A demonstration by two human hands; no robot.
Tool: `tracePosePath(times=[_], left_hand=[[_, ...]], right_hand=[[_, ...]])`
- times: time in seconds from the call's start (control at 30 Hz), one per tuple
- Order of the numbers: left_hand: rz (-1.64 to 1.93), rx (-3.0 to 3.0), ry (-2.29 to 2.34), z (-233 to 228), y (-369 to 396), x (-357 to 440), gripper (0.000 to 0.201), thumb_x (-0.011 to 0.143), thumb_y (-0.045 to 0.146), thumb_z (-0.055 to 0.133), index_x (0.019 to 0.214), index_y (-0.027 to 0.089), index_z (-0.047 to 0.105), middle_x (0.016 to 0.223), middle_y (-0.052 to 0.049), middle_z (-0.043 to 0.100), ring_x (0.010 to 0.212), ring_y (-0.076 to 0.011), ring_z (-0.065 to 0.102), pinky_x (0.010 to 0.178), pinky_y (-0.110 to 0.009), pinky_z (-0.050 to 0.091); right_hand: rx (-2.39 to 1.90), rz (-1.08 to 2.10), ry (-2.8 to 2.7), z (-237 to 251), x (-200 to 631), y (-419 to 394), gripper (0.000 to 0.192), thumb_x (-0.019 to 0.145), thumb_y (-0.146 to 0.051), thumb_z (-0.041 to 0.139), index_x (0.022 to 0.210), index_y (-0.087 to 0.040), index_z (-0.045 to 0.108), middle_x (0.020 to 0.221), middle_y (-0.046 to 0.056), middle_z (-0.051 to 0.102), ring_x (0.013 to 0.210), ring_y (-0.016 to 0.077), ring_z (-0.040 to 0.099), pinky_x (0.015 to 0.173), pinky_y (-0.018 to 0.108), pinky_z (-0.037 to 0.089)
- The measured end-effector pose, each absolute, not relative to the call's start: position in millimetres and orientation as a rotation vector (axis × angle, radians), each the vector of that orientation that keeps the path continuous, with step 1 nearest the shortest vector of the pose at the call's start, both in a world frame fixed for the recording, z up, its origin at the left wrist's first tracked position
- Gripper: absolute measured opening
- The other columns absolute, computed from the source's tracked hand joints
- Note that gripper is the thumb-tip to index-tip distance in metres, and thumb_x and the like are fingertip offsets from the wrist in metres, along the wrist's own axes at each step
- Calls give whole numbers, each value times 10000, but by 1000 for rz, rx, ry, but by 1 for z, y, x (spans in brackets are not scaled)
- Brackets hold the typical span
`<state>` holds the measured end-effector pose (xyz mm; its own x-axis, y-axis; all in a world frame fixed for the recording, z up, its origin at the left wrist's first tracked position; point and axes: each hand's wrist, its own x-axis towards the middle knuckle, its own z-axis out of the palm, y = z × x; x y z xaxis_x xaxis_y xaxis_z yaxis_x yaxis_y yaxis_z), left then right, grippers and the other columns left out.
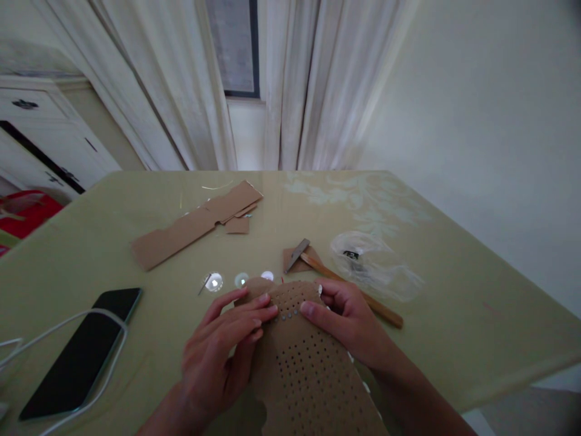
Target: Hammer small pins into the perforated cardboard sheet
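A brown cardboard piece (313, 375) with rows of small punched holes lies in front of me, its upper end between my hands. My left hand (227, 339) rests its fingers on the upper left part, near a row of small silvery studs (289, 315). On the upper right edge, my right hand (349, 318) grips the cardboard with the thumb on top and the fingers behind. Just beyond it lies a hammer (318, 266) with a wooden handle, its metal head on a small cardboard square (313, 259).
A long cardboard strip (181, 236) lies at the back left. Small round discs (242, 280) sit beyond my left hand. A clear plastic bag (385, 272) is at the right. A dark tablet (86, 357) with a white cable (118, 357) over it lies at the left.
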<state>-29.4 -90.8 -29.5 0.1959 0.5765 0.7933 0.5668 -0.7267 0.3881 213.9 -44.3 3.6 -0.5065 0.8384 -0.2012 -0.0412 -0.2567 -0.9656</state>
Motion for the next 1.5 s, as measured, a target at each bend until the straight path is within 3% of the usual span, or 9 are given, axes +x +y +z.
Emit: tracePosePath(times=[0.53,0.77,0.87,0.93,1.03,1.1,1.17,1.3,1.5], left_hand=[[1569,2446,1231,-26,-91,-28,331,991,27,599,1254,194,710,1097,-21,873,1061,-168,830,1111,-355,537],[1506,2237,1337,-20,-98,-31,316,1098,230,475,1117,277,787,979,-4,877,956,-191,820,838,-328,651],[1534,2167,1349,-17,-99,-30,311,1123,277,468,1120,255,779,1060,-47,875,989,-212,812,797,-328,659],[1654,2072,1402,-16,-95,-33,274,1125,276,483,1097,237,753,1084,-60,866,941,-204,813,800,-336,652],[1941,1776,1738,-16,-81,-49,146,1095,314,573,1067,224,685,926,-31,828,806,-188,782,776,-336,622],[1754,1668,2016,-19,-68,-68,195,1062,409,617,1024,226,672,844,-14,788,764,-199,752,727,-328,587],[1279,1724,2129,-26,-57,-86,285,1033,506,606,1000,239,700,815,-17,778,743,-225,736,648,-323,535],[653,1901,2277,-47,-44,-105,269,1003,442,556,897,239,696,835,-68,750,820,-307,712,720,-400,496],[468,2024,2307,-67,-38,-110,286,1009,404,493,889,217,673,963,-118,709,924,-331,682,849,-452,514]], right_hand=[[-1025,1825,-1391,3,214,-44,505,886,-637,832,955,-154,702,826,30,694,685,115,587,596,215,427],[-1046,1717,-1513,2,214,-43,460,899,-601,833,890,-158,709,761,9,640,658,112,520,567,220,381],[-1023,1726,-1482,0,214,-43,438,920,-584,820,954,-157,727,821,29,687,695,123,571,600,227,421],[-1011,1737,-1437,0,214,-42,420,931,-569,815,971,-159,729,850,39,713,706,126,601,602,224,432],[-983,1763,-1374,1,214,-42,392,921,-535,838,980,-158,748,835,30,723,678,113,614,582,211,432],[-961,1786,-1337,0,214,-42,376,912,-514,854,990,-157,765,827,27,733,666,109,627,584,208,448],[-942,1801,-1299,0,214,-42,356,901,-490,872,995,-159,779,848,33,756,681,112,657,605,207,477],[-925,1822,-1200,0,213,-42,328,869,-458,908,986,-171,804,835,32,775,709,124,706,633,208,519],[-916,1824,-1152,-1,214,-42,348,848,-469,925,1006,-179,814,886,52,807,733,136,736,670,223,559]])
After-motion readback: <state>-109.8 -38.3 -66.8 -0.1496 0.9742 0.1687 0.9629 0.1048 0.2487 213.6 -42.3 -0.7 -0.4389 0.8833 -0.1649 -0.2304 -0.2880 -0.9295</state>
